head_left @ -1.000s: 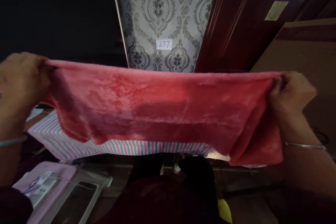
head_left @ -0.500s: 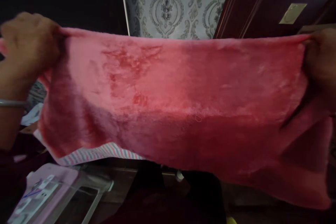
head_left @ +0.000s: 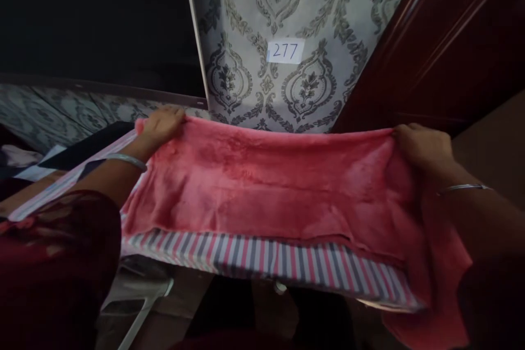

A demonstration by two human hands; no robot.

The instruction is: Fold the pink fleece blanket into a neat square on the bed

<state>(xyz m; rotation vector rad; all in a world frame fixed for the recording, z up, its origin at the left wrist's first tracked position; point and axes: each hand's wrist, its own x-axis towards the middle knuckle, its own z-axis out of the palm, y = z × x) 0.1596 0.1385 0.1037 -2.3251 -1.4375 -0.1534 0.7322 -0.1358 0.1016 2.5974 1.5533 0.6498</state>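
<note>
A plush coral-pink blanket [head_left: 262,186] is stretched sideways between my two hands, its top edge nearly straight. My left hand [head_left: 164,120] grips the upper left part, fingers closed over the fabric. At the upper right, my right hand [head_left: 424,145] is closed on the same edge. The blanket's lower part lies over a striped cover [head_left: 270,260] in pink, grey and white, which shows along the front. At the right, some of the blanket hangs down past the striped cover. What lies beneath the blanket is hidden.
A dark screen [head_left: 98,16] is on the patterned wall [head_left: 238,22] at the upper left. A paper label [head_left: 286,51] reading 277 is stuck to the wallpaper. Dark red wooden furniture [head_left: 430,49] stands at the right. A pale frame leg [head_left: 141,320] shows below.
Both hands have moved down and forward with the blanket, away from the camera. The blanket now rests over the striped cover, and more of those stripes show.
</note>
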